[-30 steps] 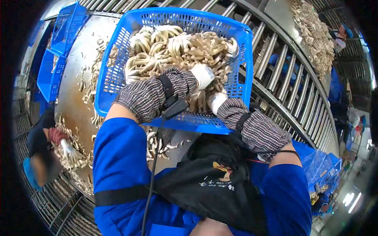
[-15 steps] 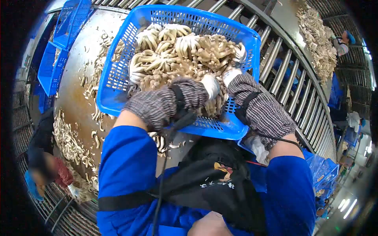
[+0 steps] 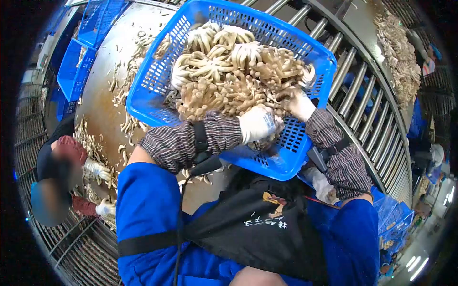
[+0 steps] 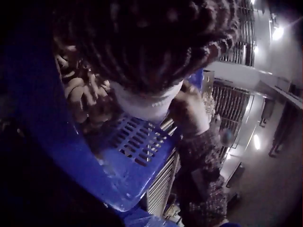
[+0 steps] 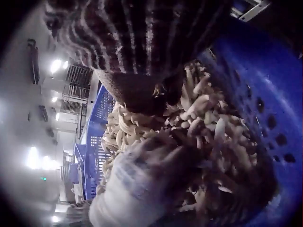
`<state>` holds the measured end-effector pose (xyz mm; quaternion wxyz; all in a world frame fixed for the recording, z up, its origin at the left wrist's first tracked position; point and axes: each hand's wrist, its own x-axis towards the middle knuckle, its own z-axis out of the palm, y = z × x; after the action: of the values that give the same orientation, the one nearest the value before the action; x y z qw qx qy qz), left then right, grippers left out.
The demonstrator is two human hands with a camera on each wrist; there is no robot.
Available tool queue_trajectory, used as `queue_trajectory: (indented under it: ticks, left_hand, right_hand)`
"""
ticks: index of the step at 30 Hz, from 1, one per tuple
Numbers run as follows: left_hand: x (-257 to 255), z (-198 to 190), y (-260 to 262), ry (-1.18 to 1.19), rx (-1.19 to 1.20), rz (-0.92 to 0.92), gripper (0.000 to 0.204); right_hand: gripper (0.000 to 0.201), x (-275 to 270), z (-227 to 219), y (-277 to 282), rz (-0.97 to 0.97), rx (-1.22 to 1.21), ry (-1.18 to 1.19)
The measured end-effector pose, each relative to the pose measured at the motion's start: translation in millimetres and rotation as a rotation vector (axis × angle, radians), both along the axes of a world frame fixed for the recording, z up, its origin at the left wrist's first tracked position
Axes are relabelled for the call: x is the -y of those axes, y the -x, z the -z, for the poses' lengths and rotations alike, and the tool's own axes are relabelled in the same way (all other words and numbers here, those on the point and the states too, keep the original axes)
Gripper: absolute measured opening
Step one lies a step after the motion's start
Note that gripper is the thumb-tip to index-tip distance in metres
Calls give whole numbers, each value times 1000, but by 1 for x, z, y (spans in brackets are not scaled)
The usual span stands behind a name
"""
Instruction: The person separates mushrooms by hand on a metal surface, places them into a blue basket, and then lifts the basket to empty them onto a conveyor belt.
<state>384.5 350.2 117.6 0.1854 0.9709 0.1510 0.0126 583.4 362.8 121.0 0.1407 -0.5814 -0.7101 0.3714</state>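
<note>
A blue plastic basket (image 3: 151, 78) heaped with pale brown mushroom clumps (image 3: 229, 71) sits tilted across the table edge and rollers. My left hand (image 3: 260, 125), in a white glove, grips a clump at the basket's near side. The right wrist view shows this left hand (image 5: 142, 184) curled over mushrooms (image 5: 203, 127) against the basket wall (image 5: 267, 94). My right hand (image 3: 299, 104), also gloved, digs into the pile at the right side, its fingers buried among stems. In the left wrist view the right hand (image 4: 189, 111) lies beyond the basket's slotted wall (image 4: 137, 151).
A roller conveyor (image 3: 355, 90) runs along the right. The metal table (image 3: 102, 62) at left carries loose mushroom scraps (image 3: 121, 93). Other blue baskets (image 3: 76, 71) stand at far left. Another person (image 3: 57, 171) works at lower left. A mushroom heap (image 3: 400, 52) lies far right.
The basket has shifted right and tilted more. My right hand moved from the near edge up into the pile's right side. My left hand slid right along the near side.
</note>
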Motion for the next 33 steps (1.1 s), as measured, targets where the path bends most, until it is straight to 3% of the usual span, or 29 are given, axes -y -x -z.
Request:
queue_trajectory:
  ticks: [1, 3, 5, 6, 8, 9, 10, 12, 13, 14, 16, 17, 18, 20, 21, 24, 25, 26, 28, 29, 30, 31, 33]
  left_hand:
    - [-1, -10, 8, 361, 35, -142, 18]
    - [-2, -10, 15, 716, 61, -271, 16]
    - [-2, 2, 16, -45, -104, 127, 15]
    - [4, -3, 16, -50, -105, 125, 15]
    - [23, -14, 18, -296, 118, 107, 14]
    - [27, -5, 20, -287, 153, 97, 15]
    - [32, 5, 22, -278, 187, 87, 16]
    - [30, -19, 29, 18, -106, 105, 21]
    - [22, -24, 36, -46, -45, 134, 18]
    - [15, -27, 42, -97, -150, 41, 17]
    - [-18, -38, 58, -92, -26, -141, 18]
    - [-31, -32, 66, -118, -60, -245, 22]
    - [-45, -24, 73, -143, -91, -350, 25]
    - [-67, -5, 81, 11, -103, -308, 33]
    - [-71, -8, 76, 70, -310, -287, 36]
    - [-72, 4, 54, -97, -383, -197, 31]
    - [-71, 10, 47, -165, -344, -184, 27]
    - [-73, 10, 39, -212, -346, -164, 23]
    - [-76, 9, 30, -175, -397, -149, 21]
    - [-79, 12, 34, -152, -292, -184, 20]
    - [-82, 13, 43, -127, -189, -217, 19]
    - [-82, 13, 51, -93, -134, -256, 18]
    - [-80, 0, 62, -96, -173, -236, 23]
  right_hand:
    - [35, 3, 16, 1, -12, 34, 7]
    - [33, 2, 30, 11, -48, 198, -6]
    - [29, -7, 35, 39, -116, 337, -155]
    - [30, -16, 42, 51, -137, 365, -193]
    - [28, -32, 52, 69, -252, 626, -83]
    - [27, -39, 63, 72, -319, 702, -144]
    - [27, -42, 73, 70, -233, 742, -28]
    - [26, -47, 86, 70, -173, 791, -22]
    - [26, -49, 92, 68, -189, 807, -12]
    - [25, -52, 89, 66, -265, 810, -37]
    - [26, -50, 105, 59, -249, 735, -129]
    - [25, -46, 91, 58, -217, 640, -132]
    - [25, -45, 109, 52, -200, 611, -220]
    - [31, -39, 65, 50, -250, 584, 7]
    - [32, -34, 50, 47, -200, 616, 47]
    - [40, -16, 25, 21, -29, 406, -21]
    - [44, -8, 35, 7, 41, 285, -118]
    - [42, -3, 11, 6, 76, 301, 45]
    - [40, 16, 16, -9, 173, -20, 46]
    - [34, 27, 10, -8, 266, -232, 183]
    - [29, 40, -13, -2, 221, -379, 201]
    - [29, 49, -6, -5, 242, -509, 264]
    - [31, 68, -28, 6, 333, -725, 369]
